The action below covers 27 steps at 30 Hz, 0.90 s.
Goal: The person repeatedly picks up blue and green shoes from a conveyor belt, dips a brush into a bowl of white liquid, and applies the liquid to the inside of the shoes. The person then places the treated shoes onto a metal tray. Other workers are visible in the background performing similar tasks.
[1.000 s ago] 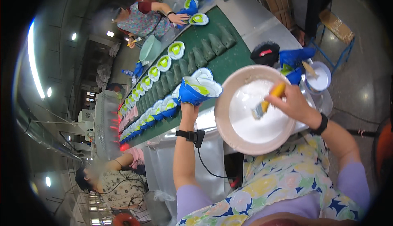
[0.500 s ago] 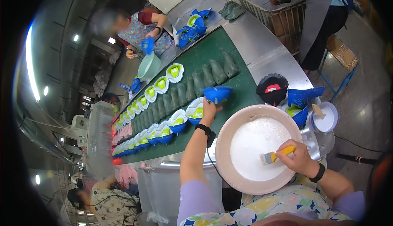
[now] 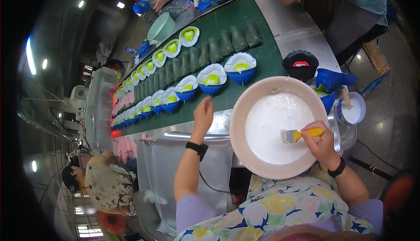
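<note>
My right hand [image 3: 323, 144] grips a paintbrush [image 3: 306, 134] by its yellow handle. The brush's wet bristles hang over white liquid [image 3: 271, 123] in a round pale-pink basin [image 3: 238, 140]. My left hand [image 3: 204, 114] holds nothing, its fingers loosely apart, at the near edge of the green conveyor belt [image 3: 273, 64]. Just beyond it stands a row of blue shoe uppers with white and lime insides. The nearest two are an upper [image 3: 241, 68] at the row's right end and its neighbour [image 3: 211, 79].
Dark green shoe lasts [image 3: 212, 51] run along the belt's middle, with more uppers [image 3: 189, 36] on the far side. Right of the basin are a black-and-red upper [image 3: 300, 64], blue uppers [image 3: 334, 79] and a white tub [image 3: 351, 109]. Co-workers stand across the belt and at left.
The blue upper in my left hand now stands at the row's right end, released. That hand has drawn back toward me. The brush stays over the liquid, and the view has shifted.
</note>
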Tool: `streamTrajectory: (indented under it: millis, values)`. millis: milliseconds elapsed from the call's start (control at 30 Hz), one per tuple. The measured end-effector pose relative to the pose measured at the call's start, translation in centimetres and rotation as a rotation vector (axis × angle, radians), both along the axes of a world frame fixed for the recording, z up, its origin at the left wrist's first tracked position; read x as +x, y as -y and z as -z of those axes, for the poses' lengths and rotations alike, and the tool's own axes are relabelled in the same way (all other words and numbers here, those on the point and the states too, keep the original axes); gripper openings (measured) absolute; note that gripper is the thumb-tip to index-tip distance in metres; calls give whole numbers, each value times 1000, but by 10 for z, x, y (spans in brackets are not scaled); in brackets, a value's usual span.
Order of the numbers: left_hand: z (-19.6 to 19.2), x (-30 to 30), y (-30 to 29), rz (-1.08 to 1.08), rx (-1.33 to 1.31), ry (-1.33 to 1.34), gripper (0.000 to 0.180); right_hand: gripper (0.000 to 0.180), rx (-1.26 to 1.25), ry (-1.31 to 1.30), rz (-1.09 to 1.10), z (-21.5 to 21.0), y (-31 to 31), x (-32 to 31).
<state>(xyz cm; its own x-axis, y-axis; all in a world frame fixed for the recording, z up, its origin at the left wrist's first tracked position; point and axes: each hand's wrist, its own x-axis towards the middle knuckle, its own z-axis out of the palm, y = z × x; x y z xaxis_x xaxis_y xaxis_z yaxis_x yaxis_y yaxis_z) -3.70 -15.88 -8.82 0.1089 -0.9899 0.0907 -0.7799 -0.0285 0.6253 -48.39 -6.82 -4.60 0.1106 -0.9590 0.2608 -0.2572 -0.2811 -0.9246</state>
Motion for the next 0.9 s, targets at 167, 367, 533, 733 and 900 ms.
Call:
streamTrajectory:
  millis: [167, 367, 533, 733, 900]
  values:
    - [15, 34, -6, 52, 459, 24, 51, 17, -53, -11, -44, -1, 1, 6]
    - [-102, -78, 193, -120, -665, 101, 63, 16, -40, -63, 72, 7, 2, -1]
    - [-71, -64, 177, 17, -313, 222, 34, 14, -36, 74, 146, 19, -3, 6]
    - [-12, -20, 19, 218, -226, 379, 28, 16, -152, 9, 60, 15, -1, -7]
    - [29, 44, -93, 21, 22, 551, 21, 22, -139, 33, 34, 11, -1, -5]
